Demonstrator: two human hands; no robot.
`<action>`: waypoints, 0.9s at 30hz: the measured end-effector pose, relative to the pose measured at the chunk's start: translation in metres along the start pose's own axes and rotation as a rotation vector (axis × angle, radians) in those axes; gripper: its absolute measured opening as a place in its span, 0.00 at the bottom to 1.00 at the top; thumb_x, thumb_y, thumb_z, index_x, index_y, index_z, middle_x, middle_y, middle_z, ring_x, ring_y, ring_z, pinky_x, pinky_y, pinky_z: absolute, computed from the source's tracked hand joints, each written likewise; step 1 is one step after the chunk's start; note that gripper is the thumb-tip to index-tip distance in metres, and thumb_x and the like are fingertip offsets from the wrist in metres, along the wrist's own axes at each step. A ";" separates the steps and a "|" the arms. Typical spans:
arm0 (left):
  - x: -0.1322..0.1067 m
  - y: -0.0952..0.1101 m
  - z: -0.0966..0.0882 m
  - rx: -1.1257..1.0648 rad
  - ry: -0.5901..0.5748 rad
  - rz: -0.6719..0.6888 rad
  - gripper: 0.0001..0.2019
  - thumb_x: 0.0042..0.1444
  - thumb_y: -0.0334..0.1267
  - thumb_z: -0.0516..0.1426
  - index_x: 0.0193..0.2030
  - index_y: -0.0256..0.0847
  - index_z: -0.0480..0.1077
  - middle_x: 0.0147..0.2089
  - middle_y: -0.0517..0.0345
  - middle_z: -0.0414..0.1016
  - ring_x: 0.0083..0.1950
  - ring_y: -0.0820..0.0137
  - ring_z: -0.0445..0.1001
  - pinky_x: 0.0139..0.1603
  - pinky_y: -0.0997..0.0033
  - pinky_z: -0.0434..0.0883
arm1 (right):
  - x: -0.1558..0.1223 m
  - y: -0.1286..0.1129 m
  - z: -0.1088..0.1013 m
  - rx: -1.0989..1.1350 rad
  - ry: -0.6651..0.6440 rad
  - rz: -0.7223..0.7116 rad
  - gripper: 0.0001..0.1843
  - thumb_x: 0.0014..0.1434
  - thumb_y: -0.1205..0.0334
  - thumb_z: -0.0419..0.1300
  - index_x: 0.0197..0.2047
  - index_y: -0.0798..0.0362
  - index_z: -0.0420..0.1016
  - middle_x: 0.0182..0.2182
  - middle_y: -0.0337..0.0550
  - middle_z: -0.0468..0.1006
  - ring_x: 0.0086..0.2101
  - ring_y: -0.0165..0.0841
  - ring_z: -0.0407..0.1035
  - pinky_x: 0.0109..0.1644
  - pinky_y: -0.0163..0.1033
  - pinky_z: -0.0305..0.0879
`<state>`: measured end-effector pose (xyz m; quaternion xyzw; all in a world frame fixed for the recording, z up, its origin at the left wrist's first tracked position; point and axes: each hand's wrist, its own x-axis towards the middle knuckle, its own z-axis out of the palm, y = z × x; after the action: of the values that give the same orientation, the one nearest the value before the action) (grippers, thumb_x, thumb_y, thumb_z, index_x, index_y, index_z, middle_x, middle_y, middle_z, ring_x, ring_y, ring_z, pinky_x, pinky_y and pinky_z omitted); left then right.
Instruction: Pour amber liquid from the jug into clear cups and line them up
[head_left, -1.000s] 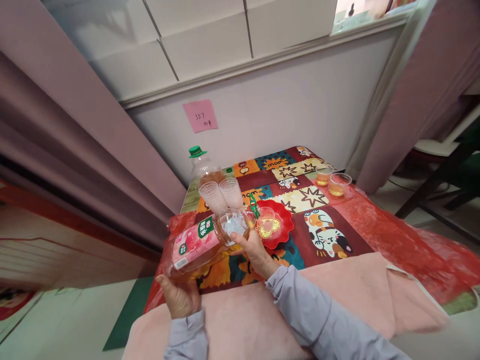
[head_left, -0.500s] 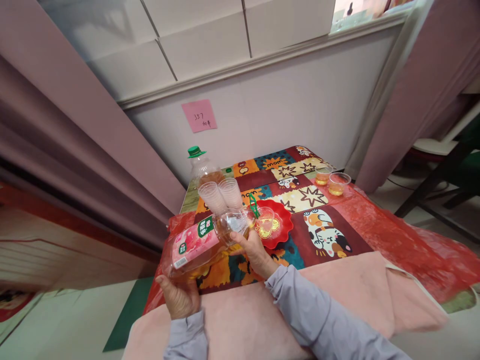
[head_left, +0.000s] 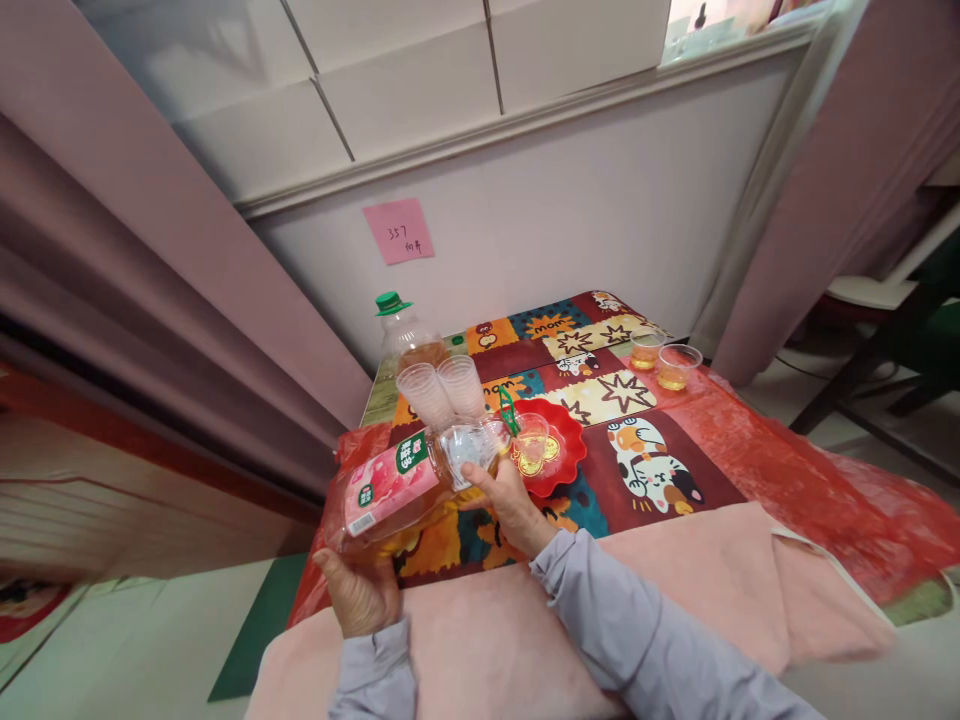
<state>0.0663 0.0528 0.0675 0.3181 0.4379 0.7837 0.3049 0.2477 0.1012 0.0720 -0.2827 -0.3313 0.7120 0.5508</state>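
Above the near half of the table, a large clear bottle [head_left: 420, 478] is held on its side over a patterned mat [head_left: 660, 480]. Its long axis runs diagonally, the base at the lower left and the neck at the upper right, so the mouth end points forward and to the person's right. The pink label [head_left: 391, 487] faces up, its green patch towards the neck and its barcode towards the base. Amber liquid shows along the bottle's lower side; how steeply the neck dips is hard to judge.

The left hand [head_left: 364, 595] cradles the base end, thumb out at the bottom corner and fingers bent beneath the body, partly hidden. The right hand [head_left: 510, 505] is closed around the narrower part near the neck, thumb on top and the other fingers mostly out of sight below.

The mouth end, with a green loop [head_left: 508, 410] beside it, reaches to a clear cup [head_left: 533, 437] in a red scalloped dish [head_left: 571, 462]. Whether liquid is running into that cup cannot be told.

Just behind the bottle lean two stacks of clear cups [head_left: 426, 395], side by side. Farther back at the left stands a second bottle [head_left: 416, 345], upright under a green cap [head_left: 392, 303]. Well apart, at the right edge of the table, two cups of pale yellow liquid [head_left: 673, 378] stand close together near a red plastic sheet [head_left: 810, 480]. A pink cloth [head_left: 480, 640] covers the near edge.
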 end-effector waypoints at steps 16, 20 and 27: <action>0.001 0.000 0.001 0.005 0.011 0.008 0.44 0.49 0.75 0.60 0.61 0.43 0.76 0.61 0.44 0.80 0.60 0.52 0.79 0.53 0.59 0.80 | -0.001 -0.001 0.001 0.004 0.016 -0.004 0.36 0.53 0.41 0.73 0.59 0.49 0.72 0.48 0.46 0.84 0.43 0.42 0.81 0.34 0.40 0.80; 0.000 -0.001 0.001 0.009 0.012 0.012 0.42 0.50 0.75 0.60 0.61 0.45 0.76 0.64 0.46 0.78 0.64 0.51 0.76 0.53 0.58 0.80 | 0.001 0.002 0.000 0.005 0.011 0.008 0.38 0.51 0.41 0.74 0.59 0.49 0.72 0.50 0.47 0.83 0.42 0.41 0.81 0.33 0.39 0.81; 0.002 -0.003 -0.003 -0.001 0.008 0.011 0.43 0.50 0.74 0.60 0.62 0.42 0.76 0.60 0.46 0.81 0.59 0.54 0.79 0.53 0.60 0.80 | 0.002 0.004 -0.001 0.012 0.001 0.005 0.41 0.51 0.40 0.74 0.63 0.47 0.69 0.54 0.49 0.81 0.40 0.41 0.82 0.33 0.40 0.81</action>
<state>0.0630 0.0544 0.0638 0.3175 0.4369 0.7868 0.2988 0.2457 0.1026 0.0680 -0.2805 -0.3262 0.7152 0.5509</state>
